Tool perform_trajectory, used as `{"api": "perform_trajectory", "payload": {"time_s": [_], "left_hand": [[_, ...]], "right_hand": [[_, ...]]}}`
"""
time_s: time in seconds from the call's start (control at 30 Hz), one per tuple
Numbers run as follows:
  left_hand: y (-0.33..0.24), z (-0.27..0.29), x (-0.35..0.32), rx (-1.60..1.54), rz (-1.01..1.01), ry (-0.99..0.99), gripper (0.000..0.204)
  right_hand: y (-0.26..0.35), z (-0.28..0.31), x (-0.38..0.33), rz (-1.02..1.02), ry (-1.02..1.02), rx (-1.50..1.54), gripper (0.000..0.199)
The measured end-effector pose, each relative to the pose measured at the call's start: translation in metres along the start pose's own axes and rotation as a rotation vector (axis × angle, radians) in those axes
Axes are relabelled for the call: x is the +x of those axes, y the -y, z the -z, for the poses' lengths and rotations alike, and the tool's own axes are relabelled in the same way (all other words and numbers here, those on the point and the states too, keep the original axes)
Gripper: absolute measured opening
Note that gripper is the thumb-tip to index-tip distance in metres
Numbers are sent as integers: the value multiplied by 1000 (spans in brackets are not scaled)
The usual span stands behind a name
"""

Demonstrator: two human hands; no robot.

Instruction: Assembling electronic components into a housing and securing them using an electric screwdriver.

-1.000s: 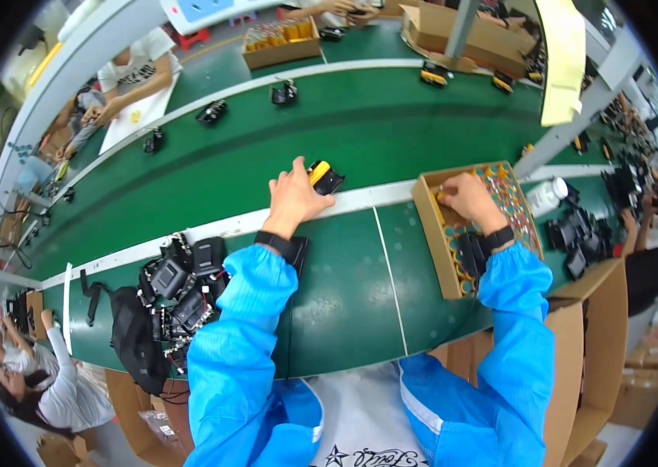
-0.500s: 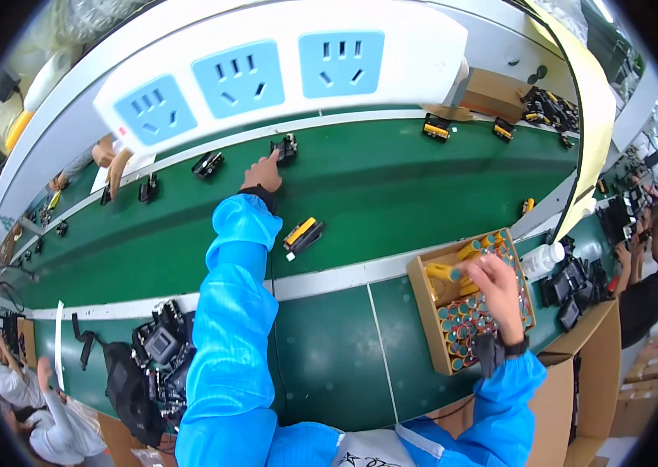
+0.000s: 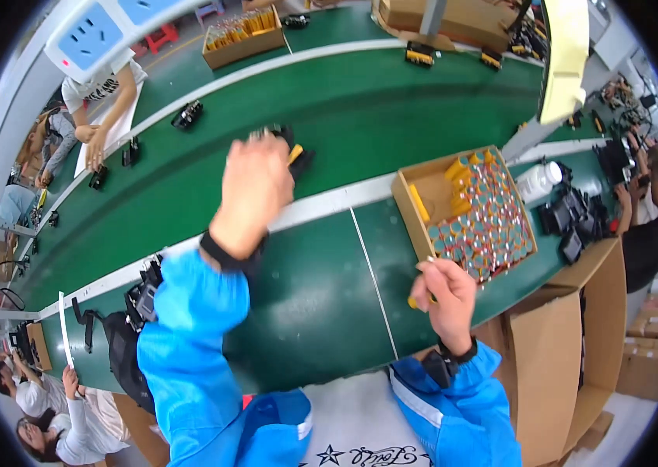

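Our left hand [image 3: 255, 191] grasps a black-and-yellow part [image 3: 292, 152] above the green belt [image 3: 360, 109], lifted, we judge, to bring it in. Our right hand [image 3: 444, 292] pinches a small yellow piece [image 3: 413, 300] just beside the box [image 3: 411, 194] of yellow and grey pieces, close for easy picking. Half a second ago the left reached far up the belt and the right was over the box; both are nearer us now.

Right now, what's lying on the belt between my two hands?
In the head view, only bare green belt with a white seam line separates the left hand from the right hand; nothing else lies there.
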State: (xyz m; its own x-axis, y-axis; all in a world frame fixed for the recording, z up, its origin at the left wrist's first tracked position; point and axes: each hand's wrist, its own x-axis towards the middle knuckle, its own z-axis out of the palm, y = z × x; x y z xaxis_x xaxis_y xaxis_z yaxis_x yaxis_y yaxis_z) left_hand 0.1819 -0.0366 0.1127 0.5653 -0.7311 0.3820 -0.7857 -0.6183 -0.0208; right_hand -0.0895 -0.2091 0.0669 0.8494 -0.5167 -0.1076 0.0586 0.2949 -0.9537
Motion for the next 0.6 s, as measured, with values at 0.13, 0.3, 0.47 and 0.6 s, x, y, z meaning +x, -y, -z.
{"api": "perform_trajectory", "payload": {"time_s": [0.13,0.3,0.47,0.6], "left_hand": [[-102,20,-94,-197,-89,245,10],[-147,-9,-142,-327,-140,289,12],[-125,-14,-143,-576,17,201,33],[-112,-38,-155,-515,102,199,49]], "right_hand": [[-16,-10,-11,-37,83,-3,16],[-35,-6,-29,-75,142,-22,16],[-51,3,-46,-212,82,125,17],[-66,-17,-42,-368,109,232,17]]}}
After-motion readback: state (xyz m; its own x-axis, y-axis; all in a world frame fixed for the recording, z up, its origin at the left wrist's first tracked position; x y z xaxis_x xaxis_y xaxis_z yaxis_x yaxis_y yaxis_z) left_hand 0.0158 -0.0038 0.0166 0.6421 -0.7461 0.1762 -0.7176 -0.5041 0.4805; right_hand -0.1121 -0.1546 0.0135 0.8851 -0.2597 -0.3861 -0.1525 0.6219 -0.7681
